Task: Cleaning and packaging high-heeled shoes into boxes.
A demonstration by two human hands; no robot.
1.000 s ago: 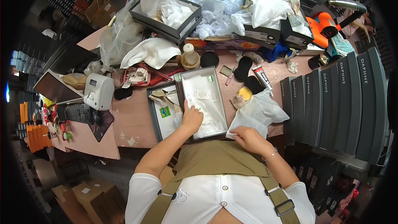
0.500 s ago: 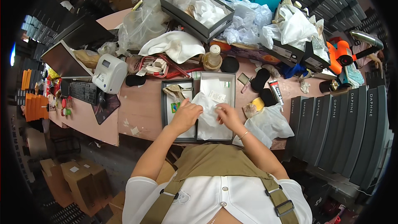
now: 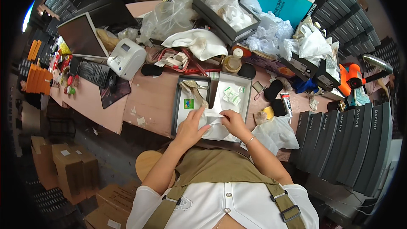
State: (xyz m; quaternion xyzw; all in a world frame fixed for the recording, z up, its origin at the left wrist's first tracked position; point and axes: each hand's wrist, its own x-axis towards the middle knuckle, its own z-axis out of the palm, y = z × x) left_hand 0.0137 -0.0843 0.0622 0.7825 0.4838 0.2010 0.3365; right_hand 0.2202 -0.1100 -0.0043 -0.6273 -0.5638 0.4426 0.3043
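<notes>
A sheet of white tissue paper (image 3: 217, 130) is stretched between my hands over the front of the open shoebox. My right hand (image 3: 234, 124) pinches its upper edge. My left hand (image 3: 190, 128) grips the paper's left side, its thumb lower than its fingers. The dark-rimmed box half (image 3: 174, 106) on the left holds a beige-gold high-heeled shoe (image 3: 196, 90) and a small green-and-yellow card (image 3: 188, 103). In the white-lined box half (image 3: 242, 121) on the right lie small white-and-green packets (image 3: 231, 96).
A white printer-like device (image 3: 126, 59), keyboard (image 3: 94, 73) and monitor (image 3: 82, 36) stand at left. Behind the box are a glue jar (image 3: 232, 62) and a white cloth (image 3: 196, 44). A plastic bag (image 3: 275, 133) lies at right, beside a row of dark shoeboxes (image 3: 339, 140).
My head view has shifted, so the table appears moved to the right. The tissue paper has been drawn toward me, uncovering the packets, and now stretches between both hands.
</notes>
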